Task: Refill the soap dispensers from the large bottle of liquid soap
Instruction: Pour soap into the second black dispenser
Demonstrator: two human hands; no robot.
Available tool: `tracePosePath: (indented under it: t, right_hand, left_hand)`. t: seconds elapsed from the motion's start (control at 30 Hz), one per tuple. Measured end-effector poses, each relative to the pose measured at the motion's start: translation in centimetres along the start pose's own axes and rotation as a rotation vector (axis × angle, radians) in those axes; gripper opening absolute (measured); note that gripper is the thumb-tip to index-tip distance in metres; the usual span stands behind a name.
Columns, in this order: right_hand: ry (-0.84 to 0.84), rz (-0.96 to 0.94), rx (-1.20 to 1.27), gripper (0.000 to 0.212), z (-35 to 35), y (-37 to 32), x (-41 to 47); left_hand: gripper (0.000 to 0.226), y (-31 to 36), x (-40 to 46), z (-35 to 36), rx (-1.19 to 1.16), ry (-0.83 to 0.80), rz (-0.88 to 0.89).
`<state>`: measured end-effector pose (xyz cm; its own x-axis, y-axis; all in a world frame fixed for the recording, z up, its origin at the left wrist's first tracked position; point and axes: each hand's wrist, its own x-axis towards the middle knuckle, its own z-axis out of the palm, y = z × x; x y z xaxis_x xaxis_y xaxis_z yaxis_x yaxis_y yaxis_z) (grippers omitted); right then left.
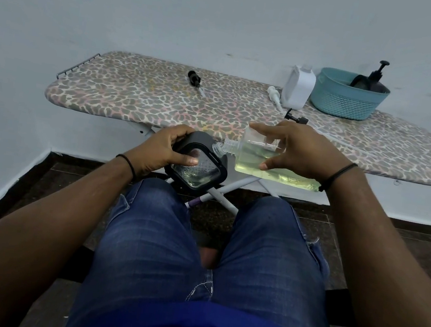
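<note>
From the head camera, the left hand (165, 154) is curling tight around a black-framed square dispenser (199, 164), thumb lying across its clear textured face, wrist bent inward above the left thigh. The right hand (297, 149) is clamping a clear flat bottle (271, 165) half full of pale yellow soap, fingers spread over the top and thumb pressing its lower edge. The bottle is lying nearly level, its threaded neck pointing toward nine o'clock and touching the dispenser's upper right corner. Both forearms are reaching forward over the knees. At one o'clock, on the leopard-print ironing board (146, 94), a large white bottle (298, 87) is standing just beside a teal basket (347, 97), well apart from the hands.
</note>
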<state>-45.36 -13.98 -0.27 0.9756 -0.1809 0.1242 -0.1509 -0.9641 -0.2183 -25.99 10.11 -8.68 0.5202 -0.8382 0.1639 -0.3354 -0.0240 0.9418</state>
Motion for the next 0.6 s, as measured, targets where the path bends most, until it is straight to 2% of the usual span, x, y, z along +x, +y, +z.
tracePosePath:
  t: [0.6]
  right_hand:
    - [-0.012, 0.017, 0.02, 0.086, -0.22, -0.28, -0.18]
  left_hand:
    - [0.049, -0.16, 0.01, -0.05, -0.019, 0.005, -0.005]
